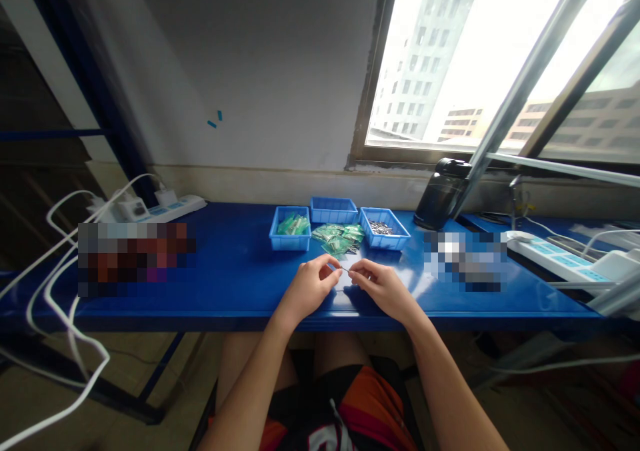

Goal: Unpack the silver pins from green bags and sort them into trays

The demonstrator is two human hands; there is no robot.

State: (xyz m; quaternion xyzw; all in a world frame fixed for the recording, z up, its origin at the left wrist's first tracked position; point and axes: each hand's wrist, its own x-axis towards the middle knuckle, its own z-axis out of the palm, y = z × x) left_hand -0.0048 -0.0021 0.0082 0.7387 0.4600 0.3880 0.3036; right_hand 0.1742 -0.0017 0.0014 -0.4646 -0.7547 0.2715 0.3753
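Note:
Above the front half of the blue table, my left hand (311, 286) and my right hand (383, 288) face each other with fingertips pinched. A small thin piece (345, 270) spans the short gap between them, an end in each pinch; its exact kind is too small to tell. Just beyond my fingers lies a loose pile of small green-and-clear packets (337, 236). The left blue bin (290, 243) holds more such packets. Small dark metallic parts (381, 228) fill the bottom of the right blue bin (387, 241). Between and behind these stands a third blue bin (333, 210).
A black bottle (440, 194) stands at the back right near a metal post. Power strips (175, 207) with white cables (55, 291) sit at the left, and another power strip (555, 258) is at the right. Blurred-out items lie on both sides of the blue table (240, 284).

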